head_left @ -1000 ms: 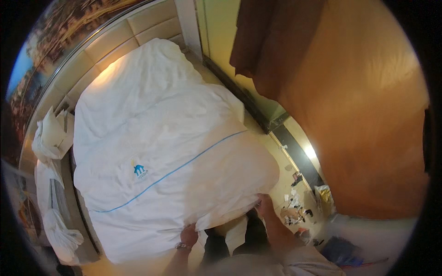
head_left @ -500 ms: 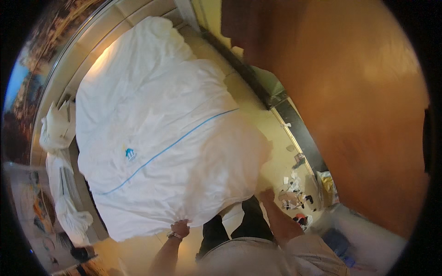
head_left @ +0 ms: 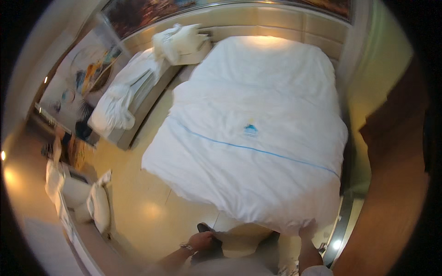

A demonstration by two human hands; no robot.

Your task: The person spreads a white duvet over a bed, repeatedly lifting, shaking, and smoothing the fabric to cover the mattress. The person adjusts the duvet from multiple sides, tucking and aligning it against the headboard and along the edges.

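Observation:
A large white duvet (head_left: pixel 258 179) with a blue stripe and a small blue emblem is spread over the bed, its surface rumpled. At its near right corner my right hand (head_left: pixel 307 229) is closed on the edge of the fabric. My left hand (head_left: pixel 201 240), with a band at the wrist, is off the duvet, below its near edge. Its fingers look curled, with nothing seen in them. One dark shoe (head_left: pixel 204 227) shows just beyond that hand.
A low beige bench (head_left: pixel 131 131) left of the bed bears crumpled white linens (head_left: pixel 113 110) and a white pillow (head_left: pixel 182 39). Nearer left stands a seat with cushions (head_left: pixel 99 207). A brown wooden panel (head_left: pixel 391 184) rises at right; the padded headboard (head_left: pixel 276 28) is at the far end.
My view has swung left, bringing the bench and cushions further in. My left hand has let go of the duvet's near edge; my right hand is now at its near right corner.

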